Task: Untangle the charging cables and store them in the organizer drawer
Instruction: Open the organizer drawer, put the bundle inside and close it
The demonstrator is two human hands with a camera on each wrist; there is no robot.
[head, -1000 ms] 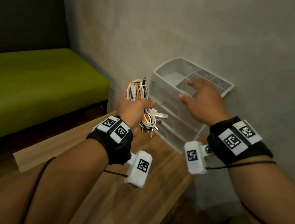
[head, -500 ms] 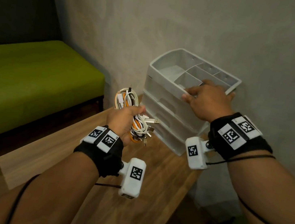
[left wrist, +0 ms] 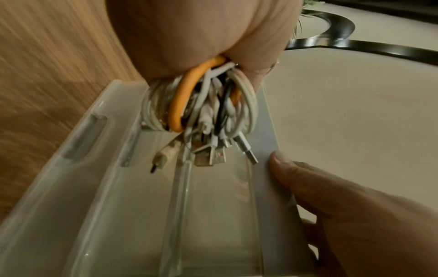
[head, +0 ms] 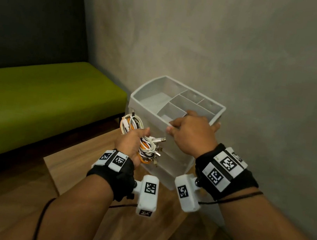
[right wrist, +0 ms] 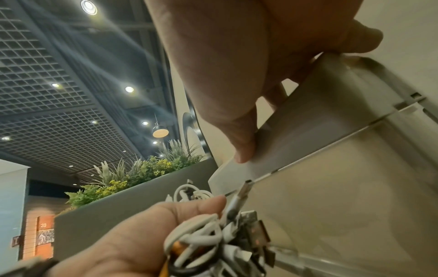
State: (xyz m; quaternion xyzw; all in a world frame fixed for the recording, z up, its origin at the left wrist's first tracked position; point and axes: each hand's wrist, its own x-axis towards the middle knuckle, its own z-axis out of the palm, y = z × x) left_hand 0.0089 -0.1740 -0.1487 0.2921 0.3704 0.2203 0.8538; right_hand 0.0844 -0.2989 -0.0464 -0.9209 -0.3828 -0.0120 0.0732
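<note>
A white plastic organizer (head: 151, 90), with an open divided tray on top and translucent drawers below, stands on the wooden table against the wall. My right hand (head: 189, 125) grips the tray's front right rim, fingers curled over the edge and thumb on the front face. My left hand (head: 133, 141) holds a tangled bundle of white, orange and black charging cables (head: 148, 147) just in front of the drawers. In the left wrist view the cables (left wrist: 201, 106) hang from my palm with their plugs over the drawer fronts (left wrist: 113, 196). The right wrist view shows the organizer (right wrist: 343, 178) and cables (right wrist: 213, 241).
The wooden table (head: 90, 165) ends at a corner on the left, with floor beyond. A green bench (head: 44, 99) runs along the dark wall at left. The grey wall (head: 243, 60) stands directly behind the organizer.
My right hand dropped from hovering over the tray to gripping its front rim. The left hand with the cables moved nearer the drawer fronts.
</note>
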